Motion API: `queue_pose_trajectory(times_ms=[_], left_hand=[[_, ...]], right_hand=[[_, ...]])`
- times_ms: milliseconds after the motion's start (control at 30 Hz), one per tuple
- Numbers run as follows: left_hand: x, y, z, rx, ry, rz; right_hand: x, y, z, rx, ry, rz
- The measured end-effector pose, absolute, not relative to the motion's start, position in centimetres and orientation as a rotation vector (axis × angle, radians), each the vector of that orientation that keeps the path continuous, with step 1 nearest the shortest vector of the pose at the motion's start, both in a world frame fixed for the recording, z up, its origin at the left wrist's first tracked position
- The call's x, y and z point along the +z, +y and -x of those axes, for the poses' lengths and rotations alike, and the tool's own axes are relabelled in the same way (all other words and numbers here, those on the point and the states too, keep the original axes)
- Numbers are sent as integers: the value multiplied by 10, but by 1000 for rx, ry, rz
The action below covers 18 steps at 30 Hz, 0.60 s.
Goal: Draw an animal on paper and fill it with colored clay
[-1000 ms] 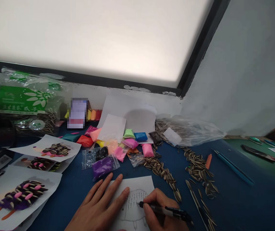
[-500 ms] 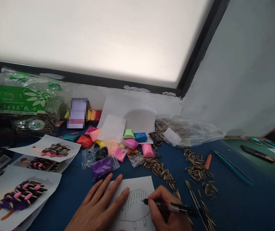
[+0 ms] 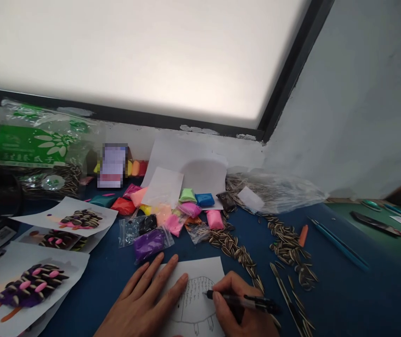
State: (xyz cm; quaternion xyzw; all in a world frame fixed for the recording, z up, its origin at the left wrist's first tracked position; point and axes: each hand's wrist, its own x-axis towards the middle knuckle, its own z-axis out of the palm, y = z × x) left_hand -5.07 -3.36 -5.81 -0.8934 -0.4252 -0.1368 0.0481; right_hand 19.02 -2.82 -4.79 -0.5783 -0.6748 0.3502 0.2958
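Lying across the left side of the white paper (image 3: 205, 267), the left hand (image 3: 144, 302) has its fingers apart. Just past its fingertips sits a purple packet (image 3: 150, 243); left of the fingers, blue tabletop (image 3: 104, 267) gives room. The right hand (image 3: 244, 311) has its fingers clamped on a black pen (image 3: 253, 302) — sunflower seeds (image 3: 233, 248) crowd beyond its knuckles. Between the hands, the paper shows a rounded outline — stubby legs below, rows of small strokes inside.
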Motion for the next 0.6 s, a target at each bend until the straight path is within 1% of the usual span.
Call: queue_pose_trajectory(times_ms=[200, 600], left_hand=[[-58, -33, 55, -399, -1264, 2762], [-58, -33, 56, -397, -1229, 2731]], right_hand=[[-54, -29, -191, 869, -1818, 1556], [-47, -29, -188, 845, -1832, 1583]])
